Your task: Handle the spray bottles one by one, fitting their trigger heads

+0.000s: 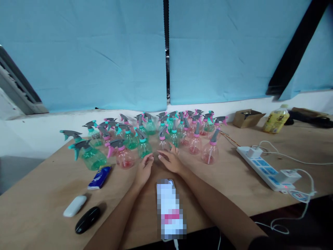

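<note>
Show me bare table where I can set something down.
The tabletop is bare between the right forearm and the power strip, and left of the white case and blue packet. It is crowded farther back, where spray bottles stand close together.

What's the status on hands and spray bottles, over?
Left hand, right hand close together, contact unclear. Spray bottles clustered just beyond. Phone on the near side, apparently not blocking.

Dark sleeve (pixel 261 243) on right arm (pixel 221 206)
</note>
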The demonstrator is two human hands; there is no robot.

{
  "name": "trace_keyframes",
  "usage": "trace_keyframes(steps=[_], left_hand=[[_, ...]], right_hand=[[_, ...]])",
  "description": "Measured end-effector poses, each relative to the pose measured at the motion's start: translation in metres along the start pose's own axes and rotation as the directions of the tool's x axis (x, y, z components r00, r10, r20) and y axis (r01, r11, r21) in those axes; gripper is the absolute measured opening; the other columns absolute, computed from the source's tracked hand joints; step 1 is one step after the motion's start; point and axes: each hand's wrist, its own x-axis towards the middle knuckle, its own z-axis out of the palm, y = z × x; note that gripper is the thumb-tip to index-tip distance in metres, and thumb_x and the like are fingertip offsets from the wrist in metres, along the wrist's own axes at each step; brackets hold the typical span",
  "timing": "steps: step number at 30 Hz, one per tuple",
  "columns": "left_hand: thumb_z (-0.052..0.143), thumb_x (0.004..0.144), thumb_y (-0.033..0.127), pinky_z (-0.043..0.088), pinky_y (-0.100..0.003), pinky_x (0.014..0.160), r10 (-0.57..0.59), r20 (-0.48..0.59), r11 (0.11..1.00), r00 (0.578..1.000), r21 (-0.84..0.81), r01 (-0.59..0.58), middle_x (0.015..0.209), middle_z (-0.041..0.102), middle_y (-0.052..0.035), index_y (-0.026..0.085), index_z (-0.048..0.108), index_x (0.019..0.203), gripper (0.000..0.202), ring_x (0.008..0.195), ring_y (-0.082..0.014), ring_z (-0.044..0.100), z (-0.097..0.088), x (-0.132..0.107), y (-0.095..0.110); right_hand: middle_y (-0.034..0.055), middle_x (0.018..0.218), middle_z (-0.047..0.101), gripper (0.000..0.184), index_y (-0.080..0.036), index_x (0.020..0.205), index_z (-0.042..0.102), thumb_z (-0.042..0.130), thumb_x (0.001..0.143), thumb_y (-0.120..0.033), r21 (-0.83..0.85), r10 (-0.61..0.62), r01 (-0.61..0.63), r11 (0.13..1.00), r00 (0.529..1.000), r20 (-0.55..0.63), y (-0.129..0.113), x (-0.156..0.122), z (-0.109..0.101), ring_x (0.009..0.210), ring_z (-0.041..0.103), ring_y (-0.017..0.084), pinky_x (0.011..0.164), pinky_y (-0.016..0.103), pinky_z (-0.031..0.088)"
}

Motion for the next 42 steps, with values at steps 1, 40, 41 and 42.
trace_keyframes(steps=[1,40,41,42], left_hand=[[0.054,0.090,0.053,0.046,-0.042,0.103,0.000,0.000,1.000,1.000,0.001,0.000,0.131,0.064,-0.0107,0.021,0.060,0.128,0.050,0.121,-0.0265,0.059,0.001,0.000,0.002],[0.051,0.089,0.055,0.040,-0.022,0.054,-0.028,0.136,0.998,0.990,-0.046,0.035,0.075,0.061,0.0005,0.019,0.065,0.099,0.040,0.058,-0.0120,0.055,0.007,-0.008,0.017],[0.051,0.089,0.055,0.039,-0.022,0.054,-0.031,0.135,0.998,0.990,-0.047,0.038,0.074,0.061,0.0008,0.019,0.064,0.098,0.039,0.057,-0.0118,0.055,0.007,-0.008,0.017],[0.052,0.088,0.054,0.039,-0.022,0.053,-0.032,0.136,0.998,0.990,-0.046,0.039,0.074,0.061,0.0011,0.019,0.064,0.096,0.038,0.057,-0.0117,0.055,0.007,-0.008,0.017]], right_hand=[[0.0071,0.145,0.039,0.038,-0.036,0.128,0.064,0.051,0.095,-0.050,0.014,-0.004,0.004,1.000,1.000,-0.014,0.000,-0.005,-0.003,0.140,0.024,0.033,0.115,0.055,0.019],[0.0008,0.082,0.070,0.034,-0.020,0.093,0.071,0.052,0.065,-0.018,0.760,-0.042,-0.112,0.640,0.983,0.179,-0.025,0.065,-0.042,0.066,0.060,0.013,0.064,0.025,0.045],[0.0011,0.081,0.070,0.034,-0.019,0.092,0.071,0.052,0.065,-0.017,0.770,-0.083,-0.135,0.624,0.968,0.237,-0.028,0.064,-0.045,0.067,0.061,0.014,0.064,0.025,0.046],[0.0014,0.079,0.070,0.033,-0.019,0.090,0.071,0.051,0.064,-0.017,0.774,-0.115,-0.158,0.613,0.951,0.286,-0.030,0.062,-0.047,0.067,0.061,0.014,0.065,0.025,0.046]])
